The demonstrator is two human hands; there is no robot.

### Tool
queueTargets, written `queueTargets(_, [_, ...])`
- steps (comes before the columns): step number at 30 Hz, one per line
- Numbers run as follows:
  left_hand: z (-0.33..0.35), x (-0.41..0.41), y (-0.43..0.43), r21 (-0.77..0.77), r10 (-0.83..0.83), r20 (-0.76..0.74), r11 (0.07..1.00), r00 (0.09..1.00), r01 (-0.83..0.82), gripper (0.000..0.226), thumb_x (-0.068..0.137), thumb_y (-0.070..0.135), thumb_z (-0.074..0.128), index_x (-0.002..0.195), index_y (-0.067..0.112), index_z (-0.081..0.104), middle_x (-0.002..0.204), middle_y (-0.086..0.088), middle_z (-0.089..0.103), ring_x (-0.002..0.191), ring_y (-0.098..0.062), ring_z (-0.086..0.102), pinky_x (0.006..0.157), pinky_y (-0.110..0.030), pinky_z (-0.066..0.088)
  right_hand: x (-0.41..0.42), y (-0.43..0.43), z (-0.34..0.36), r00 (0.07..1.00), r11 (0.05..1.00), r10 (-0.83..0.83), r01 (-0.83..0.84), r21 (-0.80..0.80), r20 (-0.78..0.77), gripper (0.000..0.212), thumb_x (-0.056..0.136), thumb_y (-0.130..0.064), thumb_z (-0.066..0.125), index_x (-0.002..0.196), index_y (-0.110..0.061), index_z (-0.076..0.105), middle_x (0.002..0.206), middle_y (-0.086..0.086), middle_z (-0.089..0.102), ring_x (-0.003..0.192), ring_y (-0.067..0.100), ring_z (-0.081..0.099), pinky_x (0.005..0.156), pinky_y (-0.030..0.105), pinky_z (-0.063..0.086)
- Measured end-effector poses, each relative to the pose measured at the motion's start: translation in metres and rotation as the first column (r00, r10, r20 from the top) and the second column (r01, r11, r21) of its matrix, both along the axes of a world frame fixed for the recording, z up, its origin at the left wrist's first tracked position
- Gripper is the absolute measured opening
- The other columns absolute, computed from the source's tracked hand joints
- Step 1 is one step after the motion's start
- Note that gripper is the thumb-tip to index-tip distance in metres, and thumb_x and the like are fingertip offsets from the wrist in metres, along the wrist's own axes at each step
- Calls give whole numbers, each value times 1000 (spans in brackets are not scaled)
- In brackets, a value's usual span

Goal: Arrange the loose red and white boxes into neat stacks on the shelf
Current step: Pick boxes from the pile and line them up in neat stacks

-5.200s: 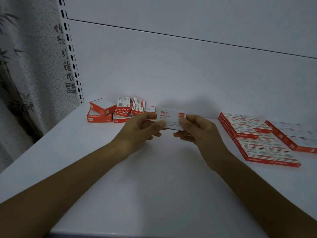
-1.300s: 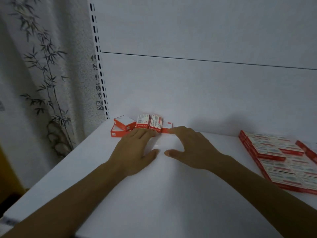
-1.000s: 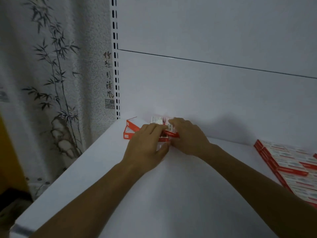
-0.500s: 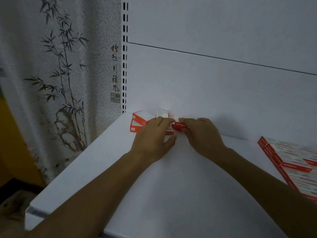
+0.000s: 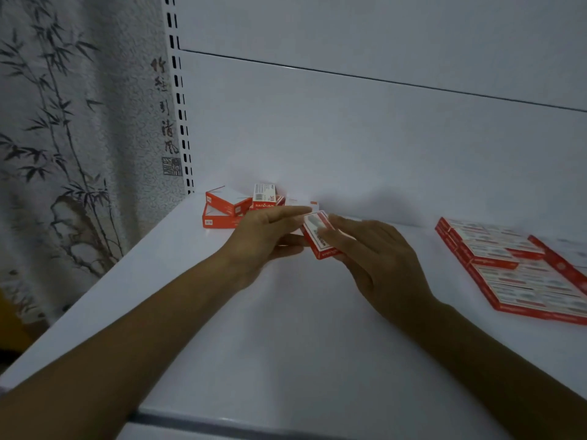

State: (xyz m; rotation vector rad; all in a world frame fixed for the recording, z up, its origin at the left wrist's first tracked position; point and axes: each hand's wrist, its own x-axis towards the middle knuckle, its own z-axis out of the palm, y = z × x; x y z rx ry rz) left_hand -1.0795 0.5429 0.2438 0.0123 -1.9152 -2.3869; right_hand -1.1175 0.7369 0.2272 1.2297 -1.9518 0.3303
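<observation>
Red and white, the held box sits between the two hands above the middle of the white shelf, just in front of the loose pile. It is tilted, its printed face turned up and toward the right, one red end pointing at the camera. Whether its lower edge touches the shelf cannot be told.

The left hand pinches it from the left: the fingers reach over the far end and the thumb curls in against the near side. The right hand lies against the printed face, its fingers nearly straight and slightly apart, curled round nothing.

Behind the left hand, in the back left corner, is the loose pile of the same small boxes. Two lie flat, one on the other and askew; another stands on edge with its barcode panel showing, and one more lies flat just to the right of it.

Well apart, at the right edge, the neat stacks lie flat in close rows.

A slotted upright runs up beside the pile, and a curtain printed with ink bamboo hangs to its left.
</observation>
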Motion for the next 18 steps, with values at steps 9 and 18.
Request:
queueTargets(9, [-4, 1, -4, 73, 78, -28, 994, 997, -75, 18, 90, 7, 56, 103, 9, 68, 97, -12, 72, 83, -23, 70, 66, -23, 56, 9, -3, -1, 755, 953, 62, 150, -265, 653, 40, 86, -29, 63, 124, -30, 51, 103, -19, 64, 86, -1, 65, 78, 17, 51])
queueTargets(18, [-9, 3, 3, -123, 124, -177, 982, 976, -147, 21, 87, 2, 59, 107, 4, 63, 101, -9, 69, 87, -21, 70, 71, -26, 57, 10, -9, 6, 295, 873, 413, 140, -467, 862, 42, 78, -11, 69, 118, -14, 59, 94, 2, 73, 80, 19, 71, 73, 22, 55])
